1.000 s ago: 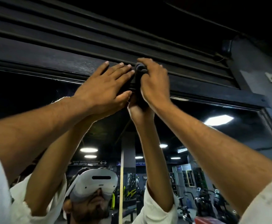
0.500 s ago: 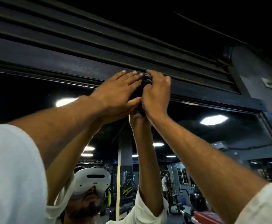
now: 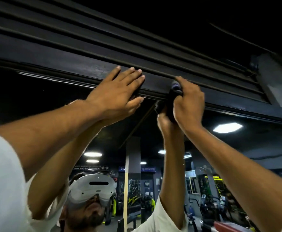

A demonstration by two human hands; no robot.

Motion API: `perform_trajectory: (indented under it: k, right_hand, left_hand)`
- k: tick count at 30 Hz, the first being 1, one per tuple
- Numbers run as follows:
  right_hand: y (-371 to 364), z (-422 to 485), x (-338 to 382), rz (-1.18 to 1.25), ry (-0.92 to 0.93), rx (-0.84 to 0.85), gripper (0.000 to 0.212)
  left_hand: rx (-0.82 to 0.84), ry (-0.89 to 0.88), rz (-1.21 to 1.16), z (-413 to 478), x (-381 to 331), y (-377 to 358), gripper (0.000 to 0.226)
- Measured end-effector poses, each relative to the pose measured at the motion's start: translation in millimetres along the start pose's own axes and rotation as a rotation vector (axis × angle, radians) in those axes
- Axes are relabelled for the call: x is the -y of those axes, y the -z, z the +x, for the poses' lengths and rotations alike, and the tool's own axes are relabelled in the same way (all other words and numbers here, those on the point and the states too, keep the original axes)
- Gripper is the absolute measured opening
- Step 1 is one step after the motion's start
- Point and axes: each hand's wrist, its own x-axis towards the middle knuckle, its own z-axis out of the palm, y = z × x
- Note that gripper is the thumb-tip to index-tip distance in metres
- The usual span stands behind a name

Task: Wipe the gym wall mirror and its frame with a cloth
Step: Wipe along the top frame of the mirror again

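Where the top rail of the frame [image 3: 61,67] meets the mirror [image 3: 237,148], both hands sit at the rail's lower lip. Left grip [image 3: 118,92]: fingers straight, flat on the rail face, thumb tucked under the lip, holding nothing. Right grip [image 3: 188,104], just right of it along the rail: fingers curled round a dark cloth [image 3: 175,91], which is pressed against the lip. Frame rail runs on unbroken rightward toward its far end. Ridged slats [image 3: 103,30] sit close above the frame.

Left hand [image 3: 118,92] flat on black ridged mirror frame [image 3: 66,64], right hand [image 3: 189,102] gripping dark bunched cloth [image 3: 173,96] against it
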Motion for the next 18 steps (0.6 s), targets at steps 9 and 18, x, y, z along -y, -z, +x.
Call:
perform_trajectory:
  k: [9,18]
  right_hand:
    - [-28,-28,66,0.065,-0.249,-0.115,0.05]
    - [-19,30,65,0.071,-0.281,-0.164,0.054]
  left_hand:
    - [-0.043,0.0,-0.025,-1,-2,-2,0.076]
    - [-0.052,-0.024,0.067,-37,91,28,0.085]
